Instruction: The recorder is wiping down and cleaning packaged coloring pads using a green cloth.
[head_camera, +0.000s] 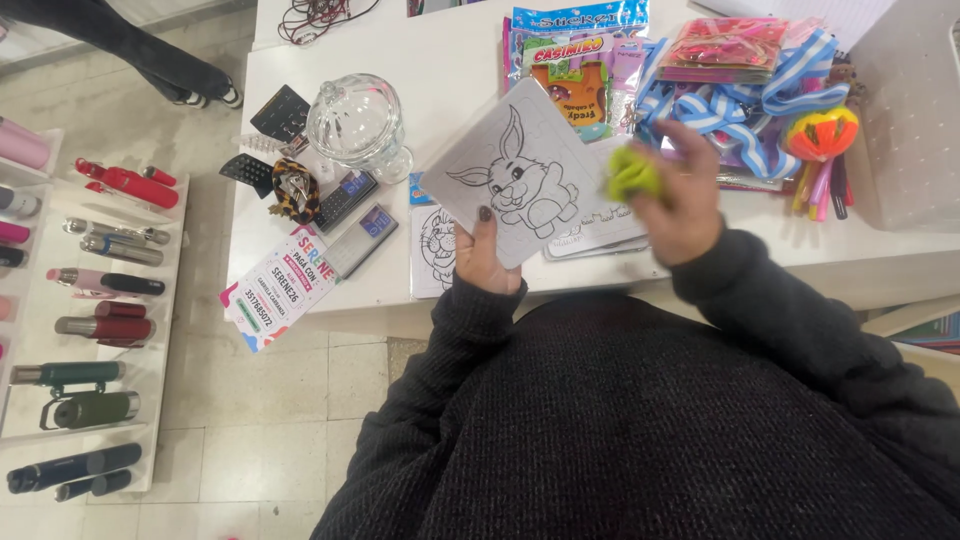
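My left hand (487, 255) pinches the lower corner of a bunny card (515, 175), thumb on top, holding it tilted up off the table (440, 60). My right hand (680, 195) is closed around a yellow-green cloth (633, 175), pressed at the card's right edge — it looks blurred. Just under the card lie more cards (435, 250), one with a lion, stacked loosely below my left thumb. Left of that hand sit two small calculators (355, 215) and a flyer (280, 285) hanging over the table's edge. Farther out, beyond the left hand, stands a glass jar (357, 125); beyond the right, blue-and-white ribbons (740, 105) and packets. With only a corner grip, a hard rub could bend the card or knock it loose onto the stack, I judge.
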